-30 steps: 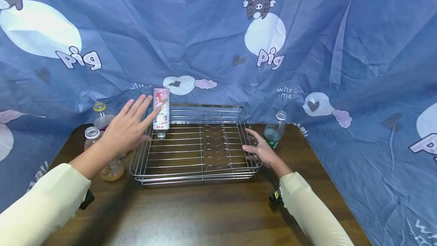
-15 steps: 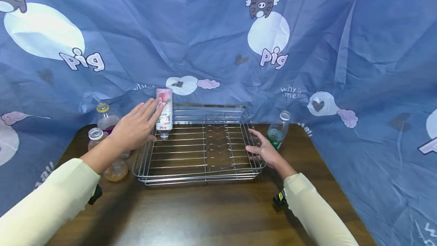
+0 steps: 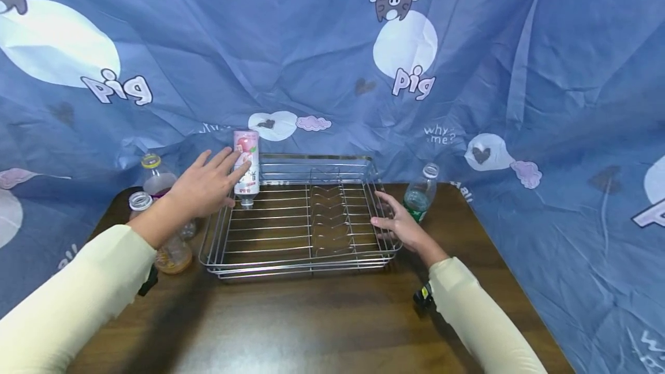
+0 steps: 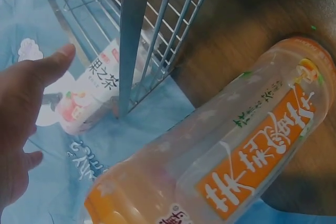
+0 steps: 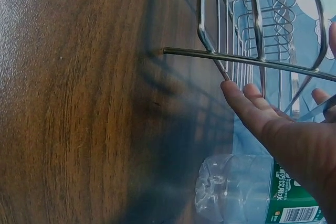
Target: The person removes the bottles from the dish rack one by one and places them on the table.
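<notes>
A wire dish rack (image 3: 270,247) stands on the wooden table. In its back left corner a pink and white fruit-tea bottle (image 3: 246,169) stands upside down, neck lowest. My left hand (image 3: 205,186) is right beside that bottle, fingers spread and straight, overlapping it in the head view. Close in front of the left wrist camera is a clear bottle with an orange label (image 4: 252,150). My right hand (image 3: 402,224) is at the rack's right side, thumb and index finger reaching over the rim. In the right wrist view its straight fingers (image 5: 247,103) lie against the side wires.
Right of the rack, a green-labelled water bottle (image 3: 419,195) stands close behind my right hand. Left of it, a yellow-capped bottle (image 3: 152,161) and other clear bottles (image 3: 140,201) stand near my left forearm. A blue printed curtain (image 3: 322,45) hangs behind the table (image 3: 312,328).
My left hand has shifted slightly right beside the upside-down bottle. My right hand keeps its place on the rack's side; the rack and bottles stay put.
</notes>
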`<state>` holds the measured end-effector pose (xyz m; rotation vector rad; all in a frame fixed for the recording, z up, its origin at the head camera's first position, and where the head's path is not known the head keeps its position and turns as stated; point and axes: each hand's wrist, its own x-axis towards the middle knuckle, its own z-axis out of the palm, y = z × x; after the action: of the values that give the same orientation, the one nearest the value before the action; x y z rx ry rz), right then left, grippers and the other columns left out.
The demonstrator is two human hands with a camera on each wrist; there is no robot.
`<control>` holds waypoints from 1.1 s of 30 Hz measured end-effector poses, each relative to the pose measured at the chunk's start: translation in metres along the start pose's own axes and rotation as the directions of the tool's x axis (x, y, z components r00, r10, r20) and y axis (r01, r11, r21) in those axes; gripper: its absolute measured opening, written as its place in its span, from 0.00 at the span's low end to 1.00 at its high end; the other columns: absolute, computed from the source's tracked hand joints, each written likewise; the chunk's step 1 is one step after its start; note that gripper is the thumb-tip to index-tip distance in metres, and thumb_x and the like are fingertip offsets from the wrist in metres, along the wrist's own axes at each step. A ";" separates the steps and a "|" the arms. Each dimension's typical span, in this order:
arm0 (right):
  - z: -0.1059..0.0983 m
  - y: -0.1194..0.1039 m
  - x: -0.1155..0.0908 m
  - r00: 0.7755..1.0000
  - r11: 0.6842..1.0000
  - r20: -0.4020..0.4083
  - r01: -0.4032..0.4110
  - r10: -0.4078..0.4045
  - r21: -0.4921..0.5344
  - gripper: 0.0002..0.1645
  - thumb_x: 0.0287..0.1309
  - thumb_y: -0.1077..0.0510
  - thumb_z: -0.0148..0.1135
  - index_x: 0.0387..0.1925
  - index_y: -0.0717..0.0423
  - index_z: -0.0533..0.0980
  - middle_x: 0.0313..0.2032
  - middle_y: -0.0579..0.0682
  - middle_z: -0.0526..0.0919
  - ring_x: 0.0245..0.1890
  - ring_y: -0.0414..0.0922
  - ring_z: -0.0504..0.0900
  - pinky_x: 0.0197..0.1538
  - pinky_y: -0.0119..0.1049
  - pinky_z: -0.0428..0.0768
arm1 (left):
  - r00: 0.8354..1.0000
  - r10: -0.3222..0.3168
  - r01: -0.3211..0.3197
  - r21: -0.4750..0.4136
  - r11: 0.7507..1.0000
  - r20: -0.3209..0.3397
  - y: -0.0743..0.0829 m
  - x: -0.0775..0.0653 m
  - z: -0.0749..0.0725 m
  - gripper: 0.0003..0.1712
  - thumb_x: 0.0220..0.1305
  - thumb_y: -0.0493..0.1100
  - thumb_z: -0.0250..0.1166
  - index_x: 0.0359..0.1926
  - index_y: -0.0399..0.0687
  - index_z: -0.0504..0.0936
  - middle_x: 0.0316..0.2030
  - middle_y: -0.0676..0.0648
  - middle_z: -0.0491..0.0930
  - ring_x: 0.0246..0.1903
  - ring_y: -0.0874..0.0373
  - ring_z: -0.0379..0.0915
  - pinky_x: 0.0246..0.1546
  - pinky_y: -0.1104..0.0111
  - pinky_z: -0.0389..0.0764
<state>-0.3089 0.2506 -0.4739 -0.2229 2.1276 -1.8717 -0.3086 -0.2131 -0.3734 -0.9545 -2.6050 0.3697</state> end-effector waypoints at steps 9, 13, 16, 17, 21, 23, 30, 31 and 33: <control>0.000 -0.001 0.000 1.000 1.000 0.010 0.014 -0.014 0.004 0.49 0.65 0.67 0.61 0.80 0.50 0.48 0.73 0.72 0.49 0.55 0.62 0.74 0.53 0.68 0.77 | 0.998 0.035 -0.036 0.013 0.999 0.060 -0.002 0.006 0.005 0.54 0.46 0.56 0.81 0.71 0.42 0.67 0.66 0.30 0.67 0.66 0.34 0.62 0.58 0.37 0.70; 0.001 -0.001 -0.001 1.000 1.000 0.011 0.010 -0.010 0.010 0.49 0.65 0.68 0.61 0.80 0.50 0.48 0.73 0.71 0.49 0.58 0.68 0.72 0.53 0.68 0.77 | 0.997 0.051 -0.052 0.017 0.999 0.058 -0.002 0.009 0.010 0.53 0.46 0.53 0.82 0.70 0.39 0.68 0.66 0.30 0.67 0.66 0.34 0.63 0.59 0.39 0.70; 0.001 -0.001 -0.001 1.000 1.000 0.006 0.007 -0.007 0.015 0.49 0.64 0.68 0.61 0.80 0.50 0.48 0.73 0.71 0.49 0.59 0.70 0.71 0.53 0.67 0.78 | 0.996 0.060 -0.062 0.021 0.998 0.063 -0.001 0.012 0.012 0.52 0.46 0.51 0.82 0.70 0.38 0.68 0.66 0.30 0.67 0.66 0.34 0.63 0.61 0.40 0.70; 0.000 -0.001 -0.001 1.000 1.000 0.005 0.007 -0.007 0.015 0.49 0.64 0.68 0.61 0.80 0.50 0.48 0.73 0.71 0.49 0.59 0.69 0.71 0.53 0.67 0.78 | 0.996 0.061 -0.063 0.020 0.998 0.069 -0.001 0.013 0.013 0.52 0.47 0.50 0.81 0.70 0.38 0.68 0.66 0.29 0.67 0.66 0.34 0.63 0.61 0.40 0.69; -0.001 0.002 -0.001 1.000 1.000 0.005 0.003 -0.003 0.011 0.50 0.64 0.68 0.62 0.79 0.50 0.48 0.73 0.72 0.50 0.57 0.66 0.73 0.52 0.66 0.79 | 0.992 0.060 -0.063 0.019 0.998 0.114 0.000 0.015 0.015 0.51 0.50 0.51 0.80 0.71 0.40 0.67 0.67 0.30 0.65 0.66 0.34 0.63 0.61 0.39 0.68; -0.001 0.004 -0.002 1.000 1.000 0.010 0.003 -0.004 0.011 0.50 0.64 0.68 0.62 0.79 0.51 0.48 0.72 0.73 0.50 0.56 0.65 0.74 0.52 0.66 0.78 | 0.990 0.058 -0.061 0.018 0.998 0.132 -0.001 0.016 0.016 0.50 0.52 0.50 0.79 0.71 0.39 0.67 0.67 0.30 0.66 0.66 0.34 0.62 0.62 0.39 0.67; -0.002 0.004 -0.001 1.000 1.000 0.009 -0.007 0.007 0.020 0.50 0.63 0.68 0.63 0.79 0.49 0.50 0.73 0.71 0.50 0.59 0.70 0.71 0.53 0.67 0.77 | 0.987 0.067 -0.074 0.040 0.996 0.148 -0.006 0.020 0.019 0.49 0.52 0.50 0.78 0.70 0.38 0.68 0.67 0.33 0.68 0.66 0.36 0.62 0.62 0.40 0.68; -0.002 0.003 -0.001 1.000 1.000 0.008 -0.007 0.007 0.021 0.50 0.63 0.68 0.63 0.79 0.49 0.50 0.73 0.72 0.50 0.59 0.71 0.71 0.53 0.67 0.78 | 0.987 0.070 -0.077 0.040 0.996 0.147 -0.006 0.020 0.019 0.49 0.52 0.50 0.78 0.70 0.38 0.68 0.67 0.33 0.68 0.66 0.36 0.62 0.61 0.40 0.68; -0.002 0.001 0.000 1.000 1.000 0.008 -0.001 0.001 0.016 0.50 0.64 0.68 0.63 0.79 0.50 0.49 0.73 0.72 0.50 0.59 0.70 0.72 0.53 0.67 0.78 | 0.986 0.075 -0.082 0.042 0.996 0.147 -0.006 0.022 0.020 0.48 0.53 0.50 0.78 0.70 0.38 0.68 0.67 0.34 0.68 0.66 0.36 0.63 0.62 0.40 0.68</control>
<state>-0.3093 0.2527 -0.4751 -0.2254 2.1066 -1.8839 -0.3360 -0.2053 -0.3848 -1.0534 -2.6798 0.5385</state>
